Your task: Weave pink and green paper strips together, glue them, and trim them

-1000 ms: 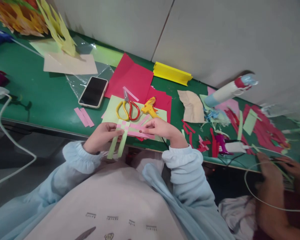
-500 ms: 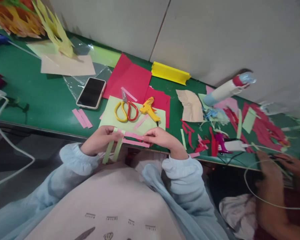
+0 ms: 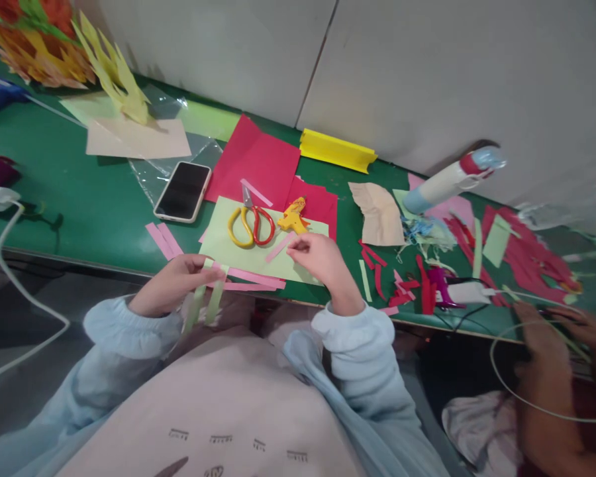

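My left hand (image 3: 171,285) pinches woven paper strips at the green sheet's front left corner. Light green strips (image 3: 215,304) hang down from its fingers, and pink strips (image 3: 258,276) stretch rightward. My right hand (image 3: 322,263) is over the right part of the light green sheet (image 3: 217,246), fingers curled together; I cannot make out anything in them. Beside its fingertips lies a loose pink strip (image 3: 279,248). The yellow glue gun (image 3: 293,217) rests just beyond, its handle hidden by that hand. Scissors (image 3: 251,225) with yellow and red handles lie on the sheet.
A phone (image 3: 183,191) lies left of red paper (image 3: 255,159). Behind stands a yellow holder (image 3: 336,151). To the right are beige paper (image 3: 379,213), a bottle (image 3: 449,180) and red scraps (image 3: 424,285). Another person's hands (image 3: 531,328) work at far right.
My right hand has let go of the pink strips and moved up to the glue gun's handle. My left hand has shifted left and slightly down with the woven strips.
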### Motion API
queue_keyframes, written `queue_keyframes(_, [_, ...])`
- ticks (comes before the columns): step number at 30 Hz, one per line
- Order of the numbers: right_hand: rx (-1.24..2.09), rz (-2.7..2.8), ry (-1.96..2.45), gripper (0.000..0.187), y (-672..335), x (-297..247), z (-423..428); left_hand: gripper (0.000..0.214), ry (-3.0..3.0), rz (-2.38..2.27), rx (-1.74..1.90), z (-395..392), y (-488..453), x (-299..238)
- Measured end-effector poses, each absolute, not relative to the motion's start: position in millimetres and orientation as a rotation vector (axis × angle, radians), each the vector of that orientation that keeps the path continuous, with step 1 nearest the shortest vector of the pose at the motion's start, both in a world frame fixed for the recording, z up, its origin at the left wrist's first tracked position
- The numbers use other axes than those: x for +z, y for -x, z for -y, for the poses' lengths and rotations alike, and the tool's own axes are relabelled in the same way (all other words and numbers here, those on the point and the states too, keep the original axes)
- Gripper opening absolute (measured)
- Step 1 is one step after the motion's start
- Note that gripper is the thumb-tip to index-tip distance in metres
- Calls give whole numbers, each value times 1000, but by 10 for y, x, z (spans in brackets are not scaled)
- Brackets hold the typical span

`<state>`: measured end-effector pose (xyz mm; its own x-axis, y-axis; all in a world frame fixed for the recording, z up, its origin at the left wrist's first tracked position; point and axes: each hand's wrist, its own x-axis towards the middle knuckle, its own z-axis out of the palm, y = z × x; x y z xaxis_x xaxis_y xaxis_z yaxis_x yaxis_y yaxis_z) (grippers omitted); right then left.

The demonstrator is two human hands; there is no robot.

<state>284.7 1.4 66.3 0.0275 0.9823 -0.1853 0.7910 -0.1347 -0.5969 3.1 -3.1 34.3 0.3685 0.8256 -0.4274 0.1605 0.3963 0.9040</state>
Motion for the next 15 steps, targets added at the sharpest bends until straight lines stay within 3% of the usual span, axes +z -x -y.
queue_keyframes(7, [459, 2116, 2062, 32, -2132, 591, -608, 34, -1000, -1228, 634, 58, 165, 382])
queue_keyframes(12, [416, 2203, 2116, 59, -1872, 522, -802, 36, -898, -1260, 662, 76, 273, 413])
queue_keyframes(15, [442, 2184, 2169, 56, -1836, 506, -875, 35, -872, -1272, 678, 81, 295, 443])
